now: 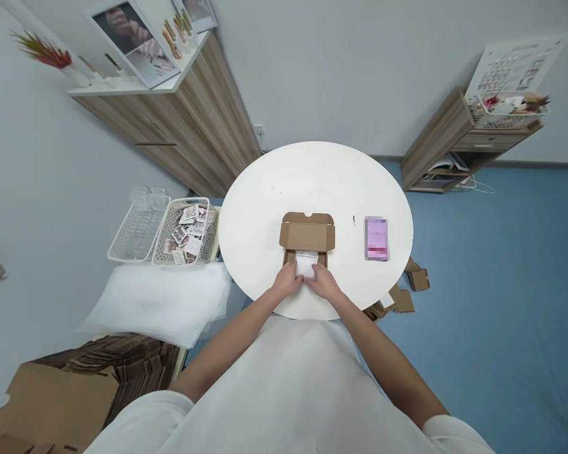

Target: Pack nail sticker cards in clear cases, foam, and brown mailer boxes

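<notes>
An open brown cardboard box [307, 236] lies on the round white table [312, 176], its lid folded back away from me. Inside its near part is a small white wrapped packet [306, 264]. My left hand [288, 279] grips the packet's left side, fingers bent, and my right hand [324, 282] grips its right side. The fingertips of both hands come close together at the packet's near edge. To the right on the table, a pink and purple rectangular item [376, 238] lies flat, its surface pixelated.
Left of the table are a basket of small packets [184, 233], a basket of clear plastic pieces [139, 227], white wrapping sheets [161, 296] and stacked cardboard [52, 403]. Cardboard pieces [402, 299] lie low at the right. Wooden cabinets [208, 120] stand behind.
</notes>
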